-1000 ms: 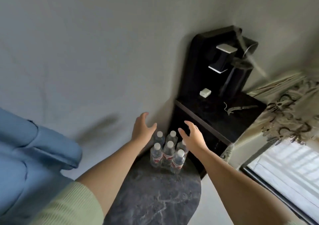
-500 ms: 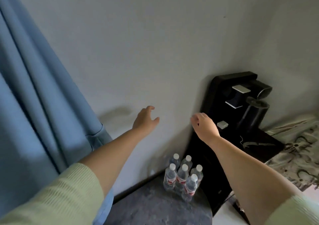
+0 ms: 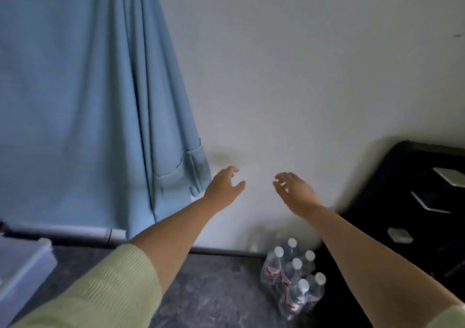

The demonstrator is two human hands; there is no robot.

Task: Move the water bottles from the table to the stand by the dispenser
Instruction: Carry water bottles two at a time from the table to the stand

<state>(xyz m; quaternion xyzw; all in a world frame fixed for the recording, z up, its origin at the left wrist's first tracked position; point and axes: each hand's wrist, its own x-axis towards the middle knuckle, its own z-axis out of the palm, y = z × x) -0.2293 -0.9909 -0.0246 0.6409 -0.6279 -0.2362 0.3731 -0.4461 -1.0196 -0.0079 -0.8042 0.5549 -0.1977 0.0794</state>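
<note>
A blue curtain (image 3: 88,101) is hanging at the far left, above a pale box (image 3: 22,264) that is sitting at the left edge of the dark marbled bench (image 3: 214,300) and is being cut off by the frame. The left hand (image 3: 222,189) is hovering in front of the white wall (image 3: 302,76), fingers spread and loosely bent, gripping nothing. The right hand (image 3: 294,193) is hovering near it in the same way, palm inward, also gripping nothing. Both hands are well above the water bottles (image 3: 293,275), which are standing upright in a tight cluster at the right edge of the bench, close to its back edge and just beside the black stand (image 3: 392,239).

No bottle appears to be on the stand yet, so the job is looking to be at its opening step: reaching for a first pick-up. The next move is likely calling for both hands to drop to the cluster, close round one or two bottles below the white caps, lift them clear of their neighbours and carry them right onto the stand.

The dispenser (image 3: 427,192) is running off the right edge of the frame, its dark shapes hard to read. Six caps are showing, though clear plastic and blur are making the count uncertain. The stand's top surface is largely lost in shadow.
</note>
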